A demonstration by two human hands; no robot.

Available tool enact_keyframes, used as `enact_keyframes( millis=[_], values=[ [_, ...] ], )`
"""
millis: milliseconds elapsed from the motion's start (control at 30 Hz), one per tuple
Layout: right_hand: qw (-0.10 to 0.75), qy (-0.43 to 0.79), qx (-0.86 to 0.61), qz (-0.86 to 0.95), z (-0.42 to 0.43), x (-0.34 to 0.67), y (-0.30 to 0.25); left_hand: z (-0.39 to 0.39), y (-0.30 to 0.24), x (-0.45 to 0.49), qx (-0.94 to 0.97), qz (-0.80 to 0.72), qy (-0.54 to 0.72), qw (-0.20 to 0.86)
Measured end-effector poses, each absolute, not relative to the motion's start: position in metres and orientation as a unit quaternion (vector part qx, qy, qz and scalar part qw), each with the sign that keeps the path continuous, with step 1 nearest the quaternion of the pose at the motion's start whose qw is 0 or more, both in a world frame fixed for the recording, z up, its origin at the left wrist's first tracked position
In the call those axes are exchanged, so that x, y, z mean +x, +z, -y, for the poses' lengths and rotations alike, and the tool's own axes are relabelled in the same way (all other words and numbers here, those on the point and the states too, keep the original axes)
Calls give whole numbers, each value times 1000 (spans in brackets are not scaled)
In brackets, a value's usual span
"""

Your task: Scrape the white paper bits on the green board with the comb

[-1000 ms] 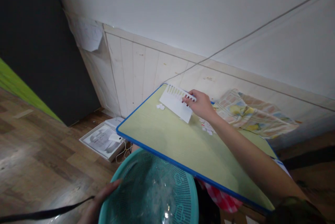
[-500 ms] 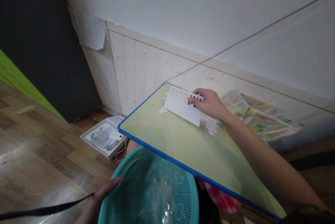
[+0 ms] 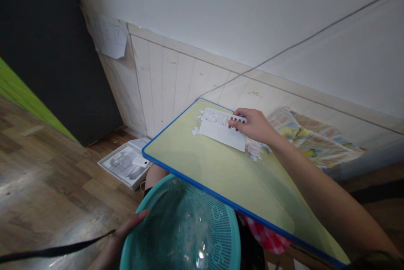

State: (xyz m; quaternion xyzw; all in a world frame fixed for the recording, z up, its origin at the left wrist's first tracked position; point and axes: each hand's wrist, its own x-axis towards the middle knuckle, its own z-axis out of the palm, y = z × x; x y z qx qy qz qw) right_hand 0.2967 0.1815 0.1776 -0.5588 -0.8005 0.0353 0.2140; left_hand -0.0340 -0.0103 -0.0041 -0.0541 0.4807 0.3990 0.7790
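Pinching a card (image 3: pixel 219 133) is the right grip (image 3: pixel 254 124); the left grip (image 3: pixel 129 228) holds a basket (image 3: pixel 236 234), markings (image 3: pixel 217 212) seemingly illegible.

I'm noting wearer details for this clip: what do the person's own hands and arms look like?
The right hand and left hand are both ungloved. The right forearm is bare, with no watch or band at its wrist; what seems a dark sleeve shows at the lower right corner. A black strap reaches the left hand; whether it is worn is unclear.
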Motion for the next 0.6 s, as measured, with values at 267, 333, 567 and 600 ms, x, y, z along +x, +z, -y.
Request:
enact_keyframes(
  millis=[267,333,567,600],
  values=[
    [230,24,-564,793,-185,297,181,9,-3,-38,-55,-491,373,785],
    [218,19,-561,799,-187,296,180,9,-4,-39,-58,-488,373,787],
    [213,-17,-582,785,-186,305,183,11,-12,-43,-30,-465,375,801],
    [216,-7,-580,786,-185,304,183,11,-12,-43,-24,-466,375,801]
  ],
)
